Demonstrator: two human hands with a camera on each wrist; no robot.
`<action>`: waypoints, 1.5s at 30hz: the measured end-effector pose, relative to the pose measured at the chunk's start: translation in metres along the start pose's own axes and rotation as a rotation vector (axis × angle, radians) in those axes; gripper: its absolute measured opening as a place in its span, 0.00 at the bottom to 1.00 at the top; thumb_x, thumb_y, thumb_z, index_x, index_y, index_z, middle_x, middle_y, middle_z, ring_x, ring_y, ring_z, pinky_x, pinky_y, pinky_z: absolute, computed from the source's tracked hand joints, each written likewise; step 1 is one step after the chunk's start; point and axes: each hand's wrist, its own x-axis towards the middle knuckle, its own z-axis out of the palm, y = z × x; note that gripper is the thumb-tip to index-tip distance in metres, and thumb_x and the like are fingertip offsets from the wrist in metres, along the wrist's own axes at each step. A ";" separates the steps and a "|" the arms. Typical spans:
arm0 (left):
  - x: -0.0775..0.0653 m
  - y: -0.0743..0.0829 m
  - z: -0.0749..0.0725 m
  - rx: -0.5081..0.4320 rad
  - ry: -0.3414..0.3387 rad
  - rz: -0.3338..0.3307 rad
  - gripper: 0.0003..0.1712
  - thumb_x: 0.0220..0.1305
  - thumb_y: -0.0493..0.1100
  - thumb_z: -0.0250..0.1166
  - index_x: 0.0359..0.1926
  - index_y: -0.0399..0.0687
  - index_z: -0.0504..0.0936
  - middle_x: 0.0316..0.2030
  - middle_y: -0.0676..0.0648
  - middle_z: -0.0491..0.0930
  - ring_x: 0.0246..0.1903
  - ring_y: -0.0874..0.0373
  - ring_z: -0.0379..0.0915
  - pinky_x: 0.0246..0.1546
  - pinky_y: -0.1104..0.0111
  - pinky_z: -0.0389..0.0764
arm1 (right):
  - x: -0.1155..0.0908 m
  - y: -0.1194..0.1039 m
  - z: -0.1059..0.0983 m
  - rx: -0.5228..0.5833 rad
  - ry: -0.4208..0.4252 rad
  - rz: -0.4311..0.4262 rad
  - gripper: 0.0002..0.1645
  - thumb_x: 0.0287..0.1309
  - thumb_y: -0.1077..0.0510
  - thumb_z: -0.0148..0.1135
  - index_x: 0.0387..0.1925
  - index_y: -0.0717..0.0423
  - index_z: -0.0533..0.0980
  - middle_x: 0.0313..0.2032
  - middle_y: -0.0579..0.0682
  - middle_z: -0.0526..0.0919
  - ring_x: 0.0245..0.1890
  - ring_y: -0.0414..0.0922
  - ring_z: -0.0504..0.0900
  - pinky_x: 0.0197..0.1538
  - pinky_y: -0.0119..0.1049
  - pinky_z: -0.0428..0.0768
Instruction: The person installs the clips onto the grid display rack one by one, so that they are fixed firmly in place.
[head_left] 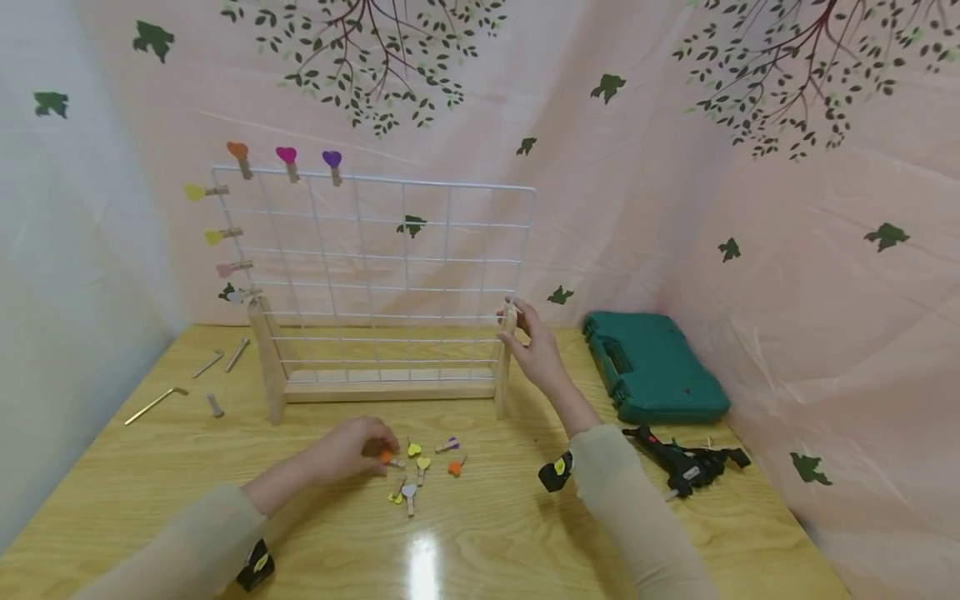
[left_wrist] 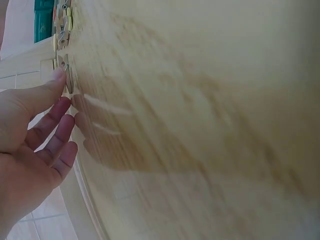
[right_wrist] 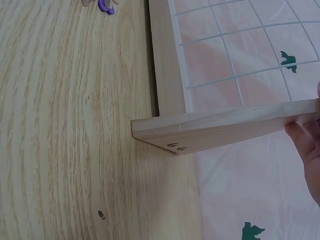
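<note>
My left hand is low over the table, thumb and fingers pinching a small wooden clothespin with an orange heart. Just right of it lies a loose group of heart clothespins, among them a yellow one, a white one and a purple one. A white wire grid stands upright in a wooden stand. Several heart clothespins, including an orange one, are clipped along its top and left edges. My right hand grips the top of the stand's right wooden post.
At the right lie a green case and a black glue gun. Left of the stand are a hex key, smaller metal pieces and a single clothespin. A printed curtain hangs behind the table.
</note>
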 end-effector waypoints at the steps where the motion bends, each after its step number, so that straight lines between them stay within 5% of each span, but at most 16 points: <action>1: 0.000 -0.001 0.001 -0.004 0.001 -0.001 0.13 0.47 0.44 0.68 0.37 0.50 0.80 0.34 0.57 0.76 0.37 0.62 0.72 0.41 0.67 0.75 | 0.000 0.003 0.001 0.006 0.001 -0.001 0.33 0.54 0.68 0.55 0.62 0.60 0.58 0.49 0.65 0.73 0.51 0.58 0.72 0.46 0.44 0.76; 10: 0.001 -0.004 -0.001 -0.069 -0.025 -0.009 0.07 0.51 0.41 0.66 0.32 0.51 0.77 0.30 0.57 0.74 0.30 0.66 0.69 0.31 0.73 0.73 | 0.000 0.030 0.004 -0.028 -0.007 0.058 0.34 0.55 0.57 0.56 0.64 0.46 0.57 0.52 0.54 0.74 0.53 0.48 0.73 0.54 0.43 0.70; 15: 0.004 0.001 -0.018 -0.181 0.004 -0.023 0.06 0.53 0.38 0.64 0.34 0.47 0.76 0.29 0.54 0.76 0.28 0.66 0.71 0.28 0.73 0.74 | 0.001 0.030 0.004 -0.023 -0.002 0.060 0.34 0.56 0.57 0.56 0.64 0.46 0.57 0.51 0.54 0.74 0.53 0.47 0.73 0.55 0.45 0.69; 22: 0.012 0.034 -0.073 -0.187 0.188 0.001 0.10 0.54 0.38 0.62 0.39 0.50 0.81 0.35 0.51 0.79 0.33 0.64 0.76 0.31 0.73 0.77 | 0.001 0.013 0.003 -0.034 -0.013 0.060 0.33 0.56 0.62 0.55 0.64 0.55 0.57 0.51 0.59 0.74 0.53 0.52 0.73 0.54 0.48 0.69; 29: 0.028 0.079 -0.139 -0.052 0.444 0.185 0.09 0.54 0.32 0.62 0.35 0.48 0.82 0.35 0.53 0.76 0.36 0.61 0.74 0.37 0.73 0.77 | 0.001 0.020 0.004 -0.028 -0.006 0.056 0.34 0.56 0.63 0.56 0.64 0.53 0.57 0.51 0.57 0.74 0.52 0.51 0.73 0.55 0.47 0.69; 33: 0.035 0.102 -0.171 0.064 0.587 0.162 0.08 0.53 0.32 0.62 0.34 0.47 0.83 0.35 0.52 0.77 0.37 0.61 0.75 0.38 0.71 0.77 | 0.001 0.030 0.005 -0.022 -0.001 0.059 0.34 0.56 0.62 0.56 0.64 0.47 0.57 0.51 0.55 0.74 0.53 0.49 0.73 0.55 0.47 0.69; 45: 0.055 0.150 -0.246 0.205 0.780 0.087 0.06 0.55 0.42 0.62 0.32 0.45 0.83 0.33 0.52 0.82 0.29 0.68 0.73 0.32 0.82 0.71 | -0.001 0.008 0.002 -0.032 -0.002 0.026 0.33 0.55 0.66 0.55 0.63 0.59 0.57 0.49 0.62 0.74 0.51 0.54 0.73 0.53 0.50 0.69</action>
